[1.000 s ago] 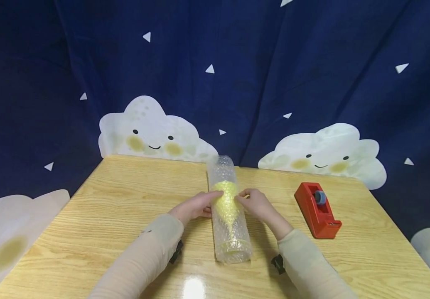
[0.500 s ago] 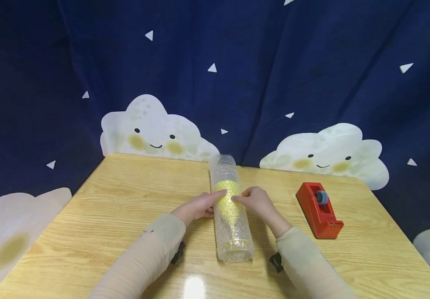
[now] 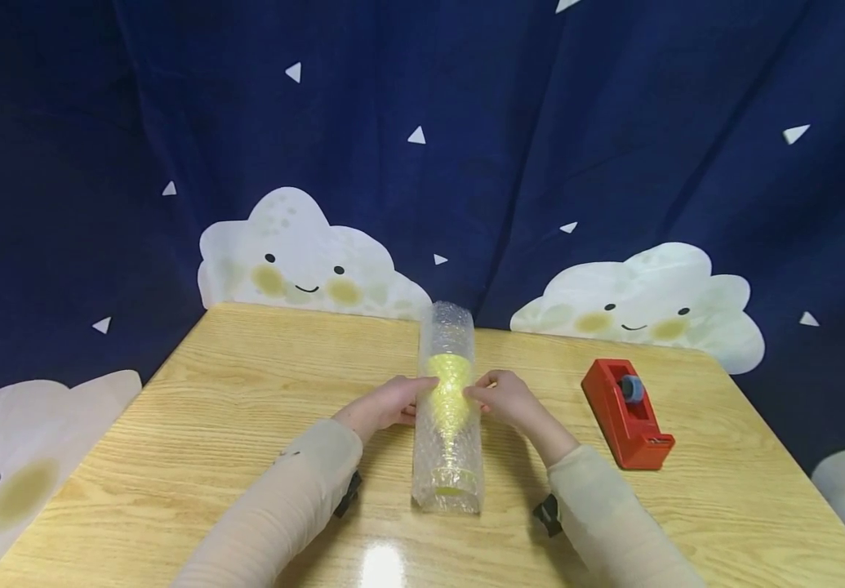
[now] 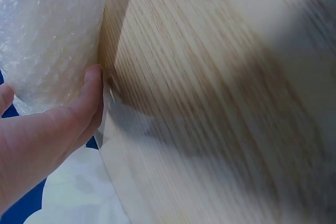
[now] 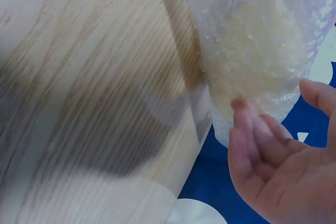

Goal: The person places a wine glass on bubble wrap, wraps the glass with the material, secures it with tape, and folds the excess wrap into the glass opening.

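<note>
A yellow goblet-shaped thing [image 3: 450, 388], wide at the far end and narrowing to a stem and round base, shows through a roll of clear bubble wrap [image 3: 447, 453]. The roll lies lengthwise at the middle of the table. My left hand [image 3: 387, 402] holds its left side, thumb on top and fingers down along the side; the left wrist view has those fingers against the bubble wrap [image 4: 52, 35]. From the right, my right hand [image 3: 503, 398] holds the roll, thumb on top. In the right wrist view its bent fingers [image 5: 247, 124] touch the wrap's side.
A red tape dispenser [image 3: 626, 415] with a blue roll of tape [image 3: 631, 389] stands on the right of the wooden table [image 3: 275, 359]. Behind the table's far edge hangs a dark blue curtain [image 3: 363, 106] with white clouds and triangles.
The bubble-wrap roll has turned, its near end swinging left and its far end right, so it lies straighter. Both hands stay at its sides; the right thumb has shifted slightly on it.
</note>
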{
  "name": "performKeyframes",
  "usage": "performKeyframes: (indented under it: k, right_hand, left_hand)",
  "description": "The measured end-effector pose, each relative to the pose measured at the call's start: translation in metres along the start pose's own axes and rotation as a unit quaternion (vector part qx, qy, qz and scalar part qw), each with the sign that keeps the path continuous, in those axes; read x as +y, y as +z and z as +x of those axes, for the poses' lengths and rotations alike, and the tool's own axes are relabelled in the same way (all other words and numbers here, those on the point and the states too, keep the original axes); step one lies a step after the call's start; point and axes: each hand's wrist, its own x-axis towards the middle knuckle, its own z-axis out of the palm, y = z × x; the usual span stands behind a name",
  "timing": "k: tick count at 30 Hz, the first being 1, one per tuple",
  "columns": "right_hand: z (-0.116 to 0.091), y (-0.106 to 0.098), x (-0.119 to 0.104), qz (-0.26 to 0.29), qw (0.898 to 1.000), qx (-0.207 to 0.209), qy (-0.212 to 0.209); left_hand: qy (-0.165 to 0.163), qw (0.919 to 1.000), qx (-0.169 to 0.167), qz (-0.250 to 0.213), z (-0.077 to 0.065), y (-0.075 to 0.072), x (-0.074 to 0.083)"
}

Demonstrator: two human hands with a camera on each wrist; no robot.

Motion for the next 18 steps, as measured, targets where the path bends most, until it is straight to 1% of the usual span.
performKeyframes:
  k: [4, 10, 15, 18]
  right_hand:
    - [-0.001, 0.0, -0.002, -0.036, 0.999, 0.02, -0.014]
    - [-0.004, -0.002, -0.006, -0.049, 0.998, 0.034, -0.019]
    - [-0.006, -0.004, -0.009, -0.074, 0.996, 0.042, -0.026]
    - [-0.007, -0.005, -0.01, -0.075, 0.996, 0.04, -0.02]
  left_hand:
    - [0.003, 1.0, 0.001, 0.007, 0.0, 0.001, 0.0]
    - [0.0, 1.0, 0.002, 0.007, 0.001, 0.003, 0.001]
    - [-0.006, 0.9999, 0.004, 0.014, 0.004, 0.005, 0.001]
    - [-0.003, 0.9998, 0.001, 0.02, 0.005, 0.005, 0.0]
